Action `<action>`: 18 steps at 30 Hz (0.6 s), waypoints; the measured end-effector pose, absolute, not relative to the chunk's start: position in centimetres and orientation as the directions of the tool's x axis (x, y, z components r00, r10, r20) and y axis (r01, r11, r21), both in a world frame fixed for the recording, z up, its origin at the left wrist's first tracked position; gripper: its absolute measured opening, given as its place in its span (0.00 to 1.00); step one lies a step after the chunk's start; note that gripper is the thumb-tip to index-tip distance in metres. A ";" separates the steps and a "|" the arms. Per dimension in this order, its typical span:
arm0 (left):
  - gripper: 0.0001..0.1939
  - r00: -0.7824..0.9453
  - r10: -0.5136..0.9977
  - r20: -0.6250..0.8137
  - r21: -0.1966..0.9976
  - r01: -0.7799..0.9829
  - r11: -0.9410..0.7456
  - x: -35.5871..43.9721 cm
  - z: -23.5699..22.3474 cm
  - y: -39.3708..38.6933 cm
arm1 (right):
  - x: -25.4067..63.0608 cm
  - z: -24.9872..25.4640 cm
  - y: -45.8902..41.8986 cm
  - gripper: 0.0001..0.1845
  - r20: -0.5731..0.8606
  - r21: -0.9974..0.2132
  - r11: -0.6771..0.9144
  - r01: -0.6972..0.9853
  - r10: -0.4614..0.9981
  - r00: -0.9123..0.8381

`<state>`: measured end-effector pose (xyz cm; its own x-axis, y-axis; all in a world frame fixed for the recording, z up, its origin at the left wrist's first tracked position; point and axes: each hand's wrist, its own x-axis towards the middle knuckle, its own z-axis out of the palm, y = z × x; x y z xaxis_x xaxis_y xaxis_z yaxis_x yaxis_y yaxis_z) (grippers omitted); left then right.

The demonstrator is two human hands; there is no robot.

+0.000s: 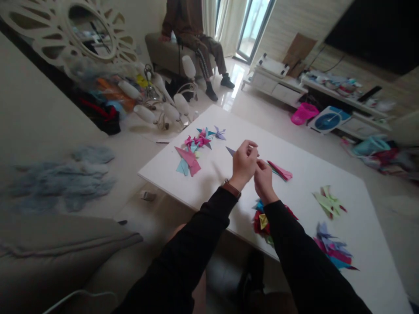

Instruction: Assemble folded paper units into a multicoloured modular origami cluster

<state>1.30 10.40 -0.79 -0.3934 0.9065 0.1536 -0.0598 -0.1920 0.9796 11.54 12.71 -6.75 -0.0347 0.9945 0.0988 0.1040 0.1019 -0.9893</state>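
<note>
My left hand is above the white table, its fingers curled closed. Close against it, my right hand pinches with fingertips pressed together. Whatever lies between the fingers is hidden or too small to make out. A purple pointed paper tip shows beside my left hand; I cannot tell whether it is held. Just right of the hands lie narrow folded pink and green papers. Beneath my right forearm is a pile of red, yellow and blue folded papers.
Pink and teal folded papers lie at the table's left, near a lilac paper crane. Light green folds and a purple-blue pile lie right. A lamp with white shades stands on the floor; a seated person is beyond.
</note>
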 end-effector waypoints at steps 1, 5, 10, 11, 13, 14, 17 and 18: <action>0.12 -0.342 0.922 0.179 0.980 -0.019 -0.197 1.7 -1.1 10.4 | 13.9 -6.3 11.6 0.13 0.091 -0.993 0.090 0.076 0.996 0.010; 0.26 0.028 0.942 0.334 0.909 0.254 -0.330 3.8 -2.5 9.8 | 22.2 -5.0 6.9 0.15 -0.006 -1.000 -0.003 -0.015 0.973 0.230; 0.29 0.453 0.827 0.334 0.788 0.346 -0.509 6.7 -4.0 8.7 | 27.4 -5.3 4.0 0.18 -0.181 -0.970 -0.117 -0.213 0.931 0.318; 0.25 0.468 0.823 0.322 0.786 0.353 -0.508 7.2 -4.1 8.6 | 27.9 -5.5 3.9 0.18 -0.209 -0.960 -0.133 -0.246 0.926 0.316; 0.17 0.464 0.832 0.304 0.791 0.364 -0.492 7.8 -4.4 8.7 | 28.7 -5.8 4.2 0.17 -0.253 -0.942 -0.163 -0.293 0.919 0.302; 0.14 0.454 0.842 0.291 0.802 0.365 -0.473 8.0 -4.4 8.9 | 29.0 -5.9 4.5 0.16 -0.268 -0.934 -0.174 -0.311 0.917 0.294; 0.11 0.418 0.883 0.212 0.863 0.345 -0.370 8.4 -4.6 9.5 | 29.5 -5.8 5.5 0.12 -0.276 -0.918 -0.162 -0.361 0.916 0.291; 0.11 0.407 0.895 0.183 0.878 0.343 -0.335 8.5 -4.7 9.7 | 29.6 -5.8 5.9 0.11 -0.270 -0.915 -0.148 -0.375 0.917 0.295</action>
<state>8.50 9.74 -4.74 0.4066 0.8951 0.1829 0.3426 -0.3349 0.8778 29.57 5.88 -5.76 0.2953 0.9166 -0.2695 -0.3754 -0.1481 -0.9149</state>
